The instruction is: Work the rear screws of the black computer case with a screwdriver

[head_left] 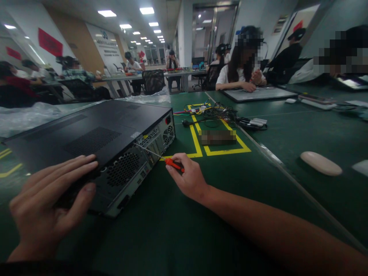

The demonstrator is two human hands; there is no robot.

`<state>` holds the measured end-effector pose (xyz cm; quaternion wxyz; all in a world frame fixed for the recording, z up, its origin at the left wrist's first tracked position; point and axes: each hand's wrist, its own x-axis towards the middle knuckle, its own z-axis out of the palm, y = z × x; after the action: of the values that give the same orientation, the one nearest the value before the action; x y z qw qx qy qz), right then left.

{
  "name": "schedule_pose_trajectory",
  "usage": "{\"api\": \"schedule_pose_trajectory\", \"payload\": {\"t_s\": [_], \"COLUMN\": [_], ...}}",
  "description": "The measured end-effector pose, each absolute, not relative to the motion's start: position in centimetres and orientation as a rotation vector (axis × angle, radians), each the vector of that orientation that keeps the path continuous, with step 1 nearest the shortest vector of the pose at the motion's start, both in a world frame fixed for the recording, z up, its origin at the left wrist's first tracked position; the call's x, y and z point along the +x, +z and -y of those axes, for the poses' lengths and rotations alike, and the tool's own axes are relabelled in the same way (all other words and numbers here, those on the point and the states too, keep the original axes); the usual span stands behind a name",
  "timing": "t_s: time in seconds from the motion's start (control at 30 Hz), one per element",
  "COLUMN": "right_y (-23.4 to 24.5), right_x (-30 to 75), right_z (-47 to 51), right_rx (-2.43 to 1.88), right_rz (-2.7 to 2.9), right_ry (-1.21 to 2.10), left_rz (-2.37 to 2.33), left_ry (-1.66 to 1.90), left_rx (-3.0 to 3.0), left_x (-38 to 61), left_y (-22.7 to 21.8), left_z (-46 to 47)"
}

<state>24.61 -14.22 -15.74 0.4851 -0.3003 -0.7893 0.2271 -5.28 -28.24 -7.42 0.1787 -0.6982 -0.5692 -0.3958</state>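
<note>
A black desktop computer case (94, 134) lies flat on the green table mat (178, 226), its rear panel with vents and a fan facing me. My left hand (51, 203) rests on the case's near corner, fingers spread flat over the top and edge. My right hand (188, 176) is closed around a screwdriver (161, 156) with a red handle. Its thin shaft points left and up, with the tip touching the upper rear edge of the case.
Yellow tape lines (214, 150) mark a box on the mat right of the case. A tangle of cables (215, 112) lies behind it. A white mouse (320, 163) sits at right. Plastic wrap (25, 115) lies at left. Other people sit at tables beyond.
</note>
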Motion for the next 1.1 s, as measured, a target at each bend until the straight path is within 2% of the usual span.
{"api": "schedule_pose_trajectory", "payload": {"t_s": [0.47, 0.77, 1.1], "right_y": [-15.3, -15.6, -15.3], "right_x": [24.4, 24.0, 24.4], "right_z": [14.2, 14.4, 14.2], "right_rx": [-0.732, -0.71, -0.704], "right_rz": [1.897, 1.861, 1.86], "right_ry": [0.559, 0.734, 0.675], "left_rz": [1.564, 1.664, 1.52], "left_ry": [-1.275, -1.147, -1.163], "left_rx": [-1.906, -1.94, -1.934], "left_x": [-3.7, -4.1, -5.4], "left_y": [-7.3, -6.9, -8.0], "left_z": [28.3, 28.7, 28.1]}}
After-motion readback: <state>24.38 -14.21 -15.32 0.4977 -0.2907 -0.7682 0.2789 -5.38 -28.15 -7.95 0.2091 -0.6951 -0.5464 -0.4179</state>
